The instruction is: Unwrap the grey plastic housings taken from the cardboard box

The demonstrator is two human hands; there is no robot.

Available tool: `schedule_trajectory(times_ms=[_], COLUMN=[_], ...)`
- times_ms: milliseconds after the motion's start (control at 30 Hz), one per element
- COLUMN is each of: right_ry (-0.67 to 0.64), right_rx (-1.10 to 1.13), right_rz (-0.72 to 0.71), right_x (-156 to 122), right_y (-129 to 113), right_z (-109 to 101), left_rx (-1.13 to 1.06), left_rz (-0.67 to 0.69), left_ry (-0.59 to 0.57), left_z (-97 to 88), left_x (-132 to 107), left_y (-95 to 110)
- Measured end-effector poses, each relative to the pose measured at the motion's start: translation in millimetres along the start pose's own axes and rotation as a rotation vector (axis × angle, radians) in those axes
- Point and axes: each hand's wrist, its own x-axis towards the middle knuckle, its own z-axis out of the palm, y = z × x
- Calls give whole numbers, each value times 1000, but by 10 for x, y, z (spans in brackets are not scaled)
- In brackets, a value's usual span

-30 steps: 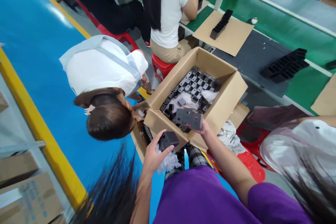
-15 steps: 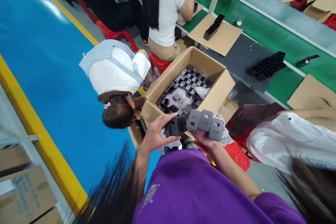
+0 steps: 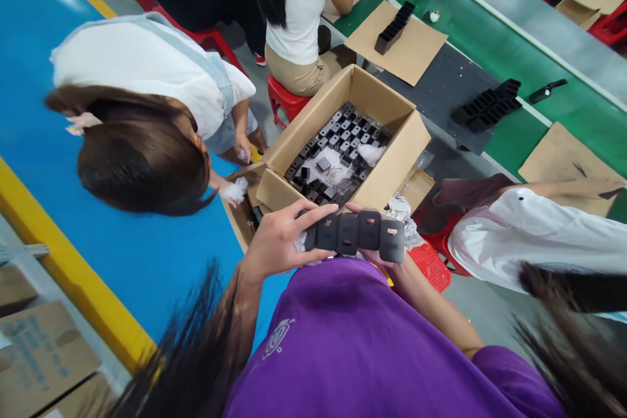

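Blue floor (image 3: 196, 287) filled the left, and a green counter (image 3: 519, 144) ran across the right. A co-worker (image 3: 147, 59) stooped beside an open box (image 3: 375, 104) holding many black pieces (image 3: 334, 141). In front of its near side, the left hand (image 3: 280, 235) had its grip clamped on one end of a row of cases (image 3: 347, 234); the right hand (image 3: 372, 256) clasped the other end from beneath. The cases had just lined up, five across, so both handfuls could seemingly be handled as one. Half a second earlier, the left's cases sat angled away from the right's three, and the co-worker, since drawn back, showed no wrap (image 3: 235, 189) in hand.
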Motion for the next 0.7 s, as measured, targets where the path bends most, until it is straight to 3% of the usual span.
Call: schedule_trajectory(times_ms=[267,400,467,567,633,700], right_ry=[73,126,197,291,343,421], right_rx=[53,81,98,146,171,185], right_rz=[-97,-191,-278,-396,-459,-531], right_x=[-42,-81,-112,-174,-223,-285], right_y=[52,94,70,-16,-80,-130], right_z=[88,208,220,77,-104,-294], left_rx=[27,-122,-206,-168,-43,25], left_rz=[-84,-120,-177,-386,-546,-609], left_ry=[-45,-10,34,39,-46,-104], left_z=[44,90,163,380,596,855], left_x=[-1,-29,-45,29,196,464], left_y=[112,80,-26,-312,-558,-812])
